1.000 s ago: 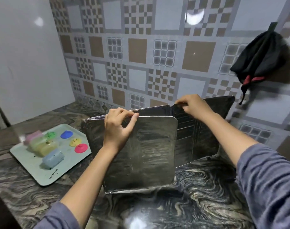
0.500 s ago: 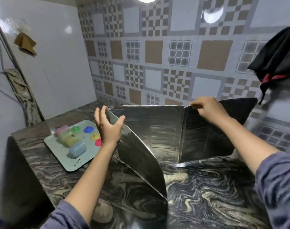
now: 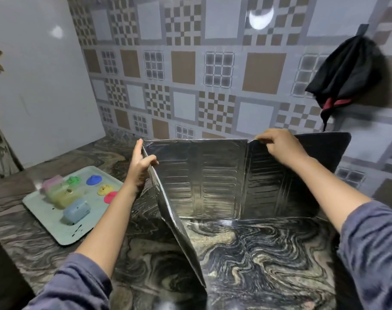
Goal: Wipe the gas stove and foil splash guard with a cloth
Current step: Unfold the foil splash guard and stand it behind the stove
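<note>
A silver foil splash guard (image 3: 212,175) of three hinged panels stands unfolded on the marbled counter (image 3: 257,265). Its left panel swings out toward me, its middle panel faces me, and its right panel angles back along the wall. My left hand (image 3: 140,166) grips the top edge of the left panel. My right hand (image 3: 277,145) pinches the top edge at the fold between the middle and right panels. No gas stove or wiping cloth shows on the counter.
A pale green tray (image 3: 56,229) with small coloured containers and lids lies on the counter to the left. A black cloth with red trim (image 3: 347,72) hangs on the tiled wall at the upper right. The white side wall stands at the left.
The left panel, folded flat over the middle one a second ago, has swung open toward me under my left hand. My right hand has stayed on the top fold.
</note>
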### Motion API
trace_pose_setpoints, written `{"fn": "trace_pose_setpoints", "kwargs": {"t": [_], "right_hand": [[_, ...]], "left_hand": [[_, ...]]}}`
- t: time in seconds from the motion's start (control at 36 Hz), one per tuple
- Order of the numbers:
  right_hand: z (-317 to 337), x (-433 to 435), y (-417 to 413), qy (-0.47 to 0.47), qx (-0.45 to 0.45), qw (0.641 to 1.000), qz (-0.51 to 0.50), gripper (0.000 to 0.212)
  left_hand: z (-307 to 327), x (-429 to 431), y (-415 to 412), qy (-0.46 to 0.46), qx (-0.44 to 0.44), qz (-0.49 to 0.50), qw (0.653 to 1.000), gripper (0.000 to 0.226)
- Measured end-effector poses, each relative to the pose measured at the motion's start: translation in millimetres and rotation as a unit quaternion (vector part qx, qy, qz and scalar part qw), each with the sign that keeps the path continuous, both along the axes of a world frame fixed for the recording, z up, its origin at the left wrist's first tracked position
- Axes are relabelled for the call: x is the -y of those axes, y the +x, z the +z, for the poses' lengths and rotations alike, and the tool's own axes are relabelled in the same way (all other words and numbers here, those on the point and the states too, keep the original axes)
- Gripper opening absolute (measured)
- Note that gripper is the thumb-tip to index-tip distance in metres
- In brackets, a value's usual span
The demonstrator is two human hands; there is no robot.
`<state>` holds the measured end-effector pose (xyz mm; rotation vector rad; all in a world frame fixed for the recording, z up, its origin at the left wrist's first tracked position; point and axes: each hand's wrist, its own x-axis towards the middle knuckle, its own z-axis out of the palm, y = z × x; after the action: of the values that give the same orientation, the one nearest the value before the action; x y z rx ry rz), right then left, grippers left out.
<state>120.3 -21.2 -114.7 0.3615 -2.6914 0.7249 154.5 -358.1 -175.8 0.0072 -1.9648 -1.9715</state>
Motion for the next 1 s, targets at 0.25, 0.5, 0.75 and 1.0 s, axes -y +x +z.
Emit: {"fn": "trace_pose_setpoints", "kwargs": {"t": [0.25,0.5,0.75,1.0], "right_hand": [[-2,-61,-9,0.001,-0.032,0.995,-0.091,0.032],[-7,-139,7,0.006,-0.056,0.98,-0.19,0.043],[-9,-212,28,0.012,-0.082,0.96,-0.266,0.043],[-15,-268,51,0.016,-0.108,0.931,-0.348,0.03]], "left_hand": [[0,-58,-33,0.006,-0.007,-0.078,0.997,0.096],[-8,-129,-65,-0.018,0.024,-0.167,0.985,0.078],[-4,-224,-83,-0.005,-0.028,-0.215,0.976,0.057],[-5,-295,-77,0.068,-0.029,-0.264,0.962,0.076]]}}
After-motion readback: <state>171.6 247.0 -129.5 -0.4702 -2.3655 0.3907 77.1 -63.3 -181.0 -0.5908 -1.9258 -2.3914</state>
